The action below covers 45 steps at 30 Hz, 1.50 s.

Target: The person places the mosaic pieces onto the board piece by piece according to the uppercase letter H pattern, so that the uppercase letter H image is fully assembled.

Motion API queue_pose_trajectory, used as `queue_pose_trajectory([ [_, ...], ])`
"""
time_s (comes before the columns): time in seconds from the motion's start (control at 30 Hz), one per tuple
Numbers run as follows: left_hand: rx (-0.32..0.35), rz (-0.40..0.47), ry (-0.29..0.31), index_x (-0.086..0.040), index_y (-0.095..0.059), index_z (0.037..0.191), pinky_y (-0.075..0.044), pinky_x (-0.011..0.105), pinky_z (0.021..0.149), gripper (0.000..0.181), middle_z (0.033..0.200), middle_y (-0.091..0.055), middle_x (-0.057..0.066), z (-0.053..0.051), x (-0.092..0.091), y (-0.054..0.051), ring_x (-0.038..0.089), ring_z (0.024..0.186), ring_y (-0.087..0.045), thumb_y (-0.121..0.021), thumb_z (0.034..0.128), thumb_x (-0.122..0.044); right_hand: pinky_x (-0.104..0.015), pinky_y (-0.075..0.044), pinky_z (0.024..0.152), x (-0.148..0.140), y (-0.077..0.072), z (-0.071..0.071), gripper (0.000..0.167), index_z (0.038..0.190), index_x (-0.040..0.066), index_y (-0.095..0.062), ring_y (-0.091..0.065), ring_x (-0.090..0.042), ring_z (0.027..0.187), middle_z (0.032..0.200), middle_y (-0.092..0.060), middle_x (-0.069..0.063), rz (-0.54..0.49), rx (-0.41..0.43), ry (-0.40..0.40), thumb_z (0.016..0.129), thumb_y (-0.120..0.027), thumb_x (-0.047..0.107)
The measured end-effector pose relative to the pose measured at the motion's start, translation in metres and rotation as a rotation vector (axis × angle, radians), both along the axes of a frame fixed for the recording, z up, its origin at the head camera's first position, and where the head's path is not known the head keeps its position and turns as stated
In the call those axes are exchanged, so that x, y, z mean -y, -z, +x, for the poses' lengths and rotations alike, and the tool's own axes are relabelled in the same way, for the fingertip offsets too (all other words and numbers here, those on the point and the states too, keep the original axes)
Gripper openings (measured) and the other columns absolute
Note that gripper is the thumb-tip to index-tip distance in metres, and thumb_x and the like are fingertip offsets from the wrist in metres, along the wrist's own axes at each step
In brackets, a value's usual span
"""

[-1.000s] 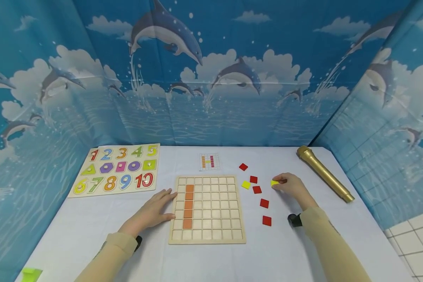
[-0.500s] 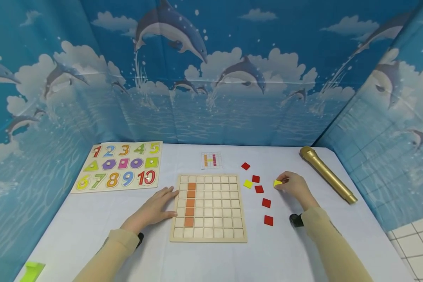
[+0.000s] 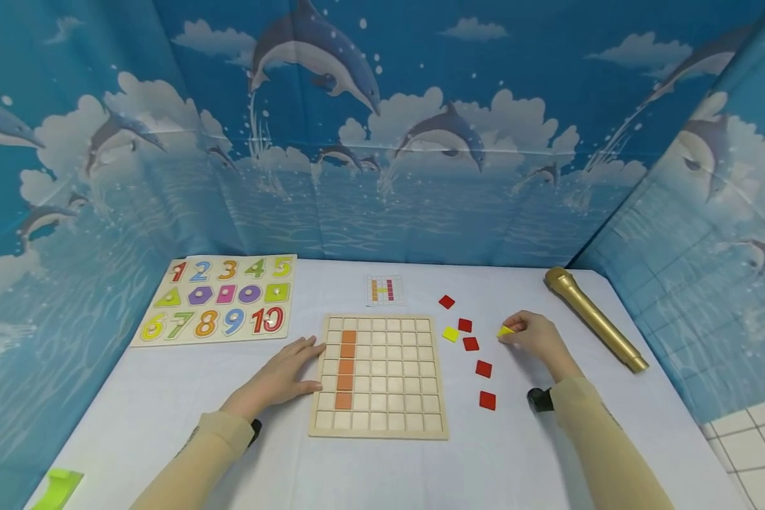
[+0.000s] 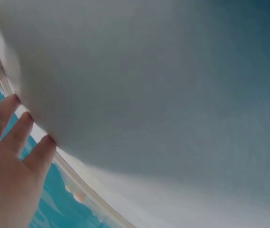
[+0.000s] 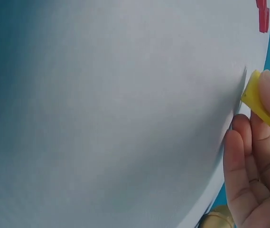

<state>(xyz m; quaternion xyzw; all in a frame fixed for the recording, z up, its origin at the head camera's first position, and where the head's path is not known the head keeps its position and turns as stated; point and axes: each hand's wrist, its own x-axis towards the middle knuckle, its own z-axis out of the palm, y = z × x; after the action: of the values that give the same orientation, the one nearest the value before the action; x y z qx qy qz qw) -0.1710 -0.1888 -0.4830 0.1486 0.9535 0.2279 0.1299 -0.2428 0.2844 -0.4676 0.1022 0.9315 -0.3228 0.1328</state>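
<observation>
My left hand (image 3: 283, 379) lies at the left edge of a wooden grid board (image 3: 379, 433), fingers spread and touching its rim. Several orange square tiles (image 3: 346, 367) fill part of one column near the board's left side. To the right, my right hand (image 3: 538, 340) pinches a yellow square tile (image 5: 256, 99) between thumb and fingers, close to the tabletop. Between that hand and the board lie a second yellow tile (image 3: 450, 334) and several red tiles (image 3: 484, 369). A small pattern card (image 3: 385, 290) with orange, yellow and red squares lies behind the board.
A number and shape puzzle board (image 3: 217, 301) lies at the back left. A gold microphone (image 3: 596, 319) rests at the right. Something bright green (image 3: 59, 489) sits at the front left corner. A dolphin-print curtain (image 3: 382, 198) stands behind the white table (image 3: 382, 474).
Both hands hold nearly the same places, with the yellow tile still pinched in the right. The whole head view has shifted slightly; the tiles on the table have not moved.
</observation>
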Motion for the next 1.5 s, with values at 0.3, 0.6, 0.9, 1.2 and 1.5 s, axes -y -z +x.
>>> queue_pose_trajectory([
  [0.3, 0.007, -0.01, -0.006, -0.017, -0.041, 0.151, -0.026, 0.057, 0.12, 0.075, 0.161, -0.031, 0.011, 0.0, -0.001, 0.002, 0.037, 0.15, -0.023, -0.075, 0.0866, -0.036, -0.03, -0.048, 0.076, -0.005, -0.003, 0.004, 0.04, 0.122, 0.0, -0.058, -0.052, -0.028, 0.095, 0.103, -0.059, -0.014, -0.064, 0.008, 0.037, 0.092, -0.07, 0.024],
  [0.6, 0.012, -0.005, -0.002, -0.016, -0.041, 0.151, -0.026, 0.057, 0.121, 0.075, 0.161, -0.031, 0.012, -0.001, -0.001, 0.0, 0.037, 0.15, -0.022, -0.074, 0.087, -0.036, -0.032, -0.058, 0.09, 0.043, -0.023, 0.006, 0.041, 0.126, 0.0, -0.057, -0.066, -0.02, 0.091, 0.106, -0.064, -0.012, -0.25, -0.05, 0.061, 0.093, -0.07, 0.022],
  [0.9, 0.023, -0.003, -0.001, -0.015, -0.04, 0.151, -0.025, 0.058, 0.121, 0.075, 0.161, -0.03, 0.013, 0.0, -0.001, -0.003, 0.038, 0.15, -0.021, -0.074, 0.0873, -0.035, -0.034, -0.06, 0.083, 0.126, -0.024, 0.018, 0.032, 0.115, 0.002, -0.065, -0.067, -0.016, 0.083, 0.099, -0.066, -0.01, -0.405, -0.079, -0.062, 0.088, -0.075, 0.016],
  [1.2, 0.013, -0.01, 0.011, -0.015, -0.041, 0.151, -0.026, 0.058, 0.12, 0.075, 0.161, -0.031, 0.013, 0.0, 0.0, 0.0, 0.039, 0.149, -0.023, -0.074, 0.0873, -0.036, -0.03, -0.062, 0.076, 0.191, -0.013, 0.031, 0.018, 0.103, 0.006, -0.069, -0.069, -0.016, 0.077, 0.087, -0.066, -0.006, -0.463, -0.036, -0.217, 0.086, -0.075, 0.011],
  [1.5, 0.008, -0.016, 0.017, -0.014, -0.041, 0.15, -0.027, 0.059, 0.119, 0.075, 0.16, -0.031, 0.014, 0.0, -0.001, -0.002, 0.039, 0.149, -0.024, -0.074, 0.0868, -0.036, -0.021, -0.049, 0.058, 0.22, -0.013, 0.033, 0.01, 0.09, 0.009, -0.07, -0.062, -0.016, 0.066, 0.074, -0.063, 0.0, -0.357, -0.014, -0.339, 0.084, -0.076, 0.011],
])
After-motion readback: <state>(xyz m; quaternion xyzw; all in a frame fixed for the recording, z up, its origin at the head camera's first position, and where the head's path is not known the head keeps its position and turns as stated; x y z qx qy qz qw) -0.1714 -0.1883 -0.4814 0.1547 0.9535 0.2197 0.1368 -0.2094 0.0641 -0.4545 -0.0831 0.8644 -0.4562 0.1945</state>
